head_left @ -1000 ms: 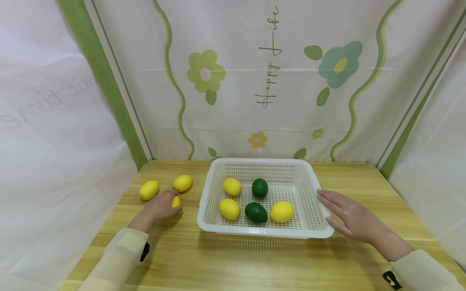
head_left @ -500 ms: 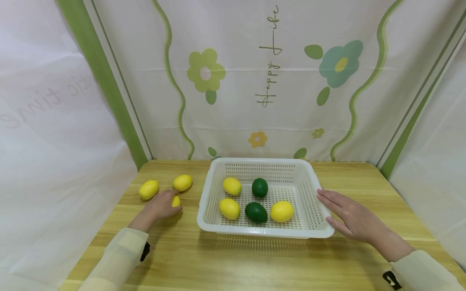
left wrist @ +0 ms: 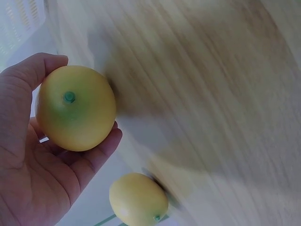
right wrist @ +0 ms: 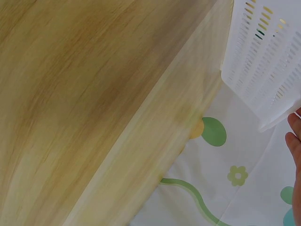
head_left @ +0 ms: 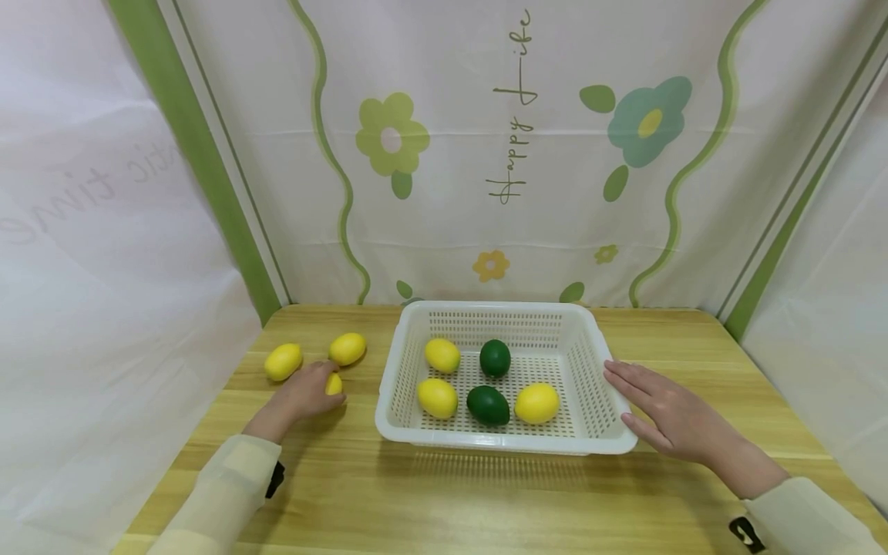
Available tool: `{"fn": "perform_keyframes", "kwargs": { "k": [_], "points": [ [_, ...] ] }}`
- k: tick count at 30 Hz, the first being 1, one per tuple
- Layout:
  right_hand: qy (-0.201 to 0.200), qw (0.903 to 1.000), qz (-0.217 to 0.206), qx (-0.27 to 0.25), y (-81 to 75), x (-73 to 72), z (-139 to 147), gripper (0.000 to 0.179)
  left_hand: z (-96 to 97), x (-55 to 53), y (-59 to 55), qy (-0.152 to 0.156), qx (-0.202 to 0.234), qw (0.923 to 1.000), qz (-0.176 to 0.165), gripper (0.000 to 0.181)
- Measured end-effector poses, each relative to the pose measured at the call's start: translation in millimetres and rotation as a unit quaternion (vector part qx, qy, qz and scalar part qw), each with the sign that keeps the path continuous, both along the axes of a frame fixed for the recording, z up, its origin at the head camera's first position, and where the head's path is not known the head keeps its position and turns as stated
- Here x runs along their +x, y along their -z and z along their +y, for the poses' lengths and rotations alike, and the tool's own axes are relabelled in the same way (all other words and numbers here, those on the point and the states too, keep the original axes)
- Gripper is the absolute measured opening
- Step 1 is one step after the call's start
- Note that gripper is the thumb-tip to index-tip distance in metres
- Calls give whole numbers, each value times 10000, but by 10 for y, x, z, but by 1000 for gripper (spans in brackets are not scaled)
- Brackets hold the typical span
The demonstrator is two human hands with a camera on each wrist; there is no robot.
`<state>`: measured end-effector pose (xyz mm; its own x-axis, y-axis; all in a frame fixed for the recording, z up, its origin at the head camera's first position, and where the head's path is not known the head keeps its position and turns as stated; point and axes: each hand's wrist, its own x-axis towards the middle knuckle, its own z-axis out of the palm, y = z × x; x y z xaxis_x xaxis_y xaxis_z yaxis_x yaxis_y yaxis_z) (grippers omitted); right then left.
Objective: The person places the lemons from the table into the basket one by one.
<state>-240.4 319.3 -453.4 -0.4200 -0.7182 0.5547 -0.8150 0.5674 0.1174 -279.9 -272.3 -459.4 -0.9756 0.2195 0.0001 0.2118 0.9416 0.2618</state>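
Yellow lemon (left wrist: 77, 117) was in the person's left hand (head_left: 305, 391), thumb wrapped on one side and fingers round the other, so a pretty snug grip. It was left of the white basket (head_left: 499, 442), near two other lemons (head_left: 348, 349) (head_left: 283, 362); hard to tell if it touched the table (head_left: 347, 493). Right hand (head_left: 669, 408) had fairly straight fingers, tips against the basket's right rim.
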Motion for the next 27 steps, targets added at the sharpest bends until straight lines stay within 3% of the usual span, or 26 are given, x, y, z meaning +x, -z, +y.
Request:
{"fn": "perform_keyframes", "kwargs": {
  "k": [15, 27],
  "points": [
    [-1, 10000, -12, 31, 4, -1, 8, 61, 30, 53, -152, 55, -59, 9997, 221, 58],
    [-78, 9999, 119, -17, 1, 0, -12, 61, 16, 72, -226, 437, -201, 9932, 1059, 56]
  ]
}}
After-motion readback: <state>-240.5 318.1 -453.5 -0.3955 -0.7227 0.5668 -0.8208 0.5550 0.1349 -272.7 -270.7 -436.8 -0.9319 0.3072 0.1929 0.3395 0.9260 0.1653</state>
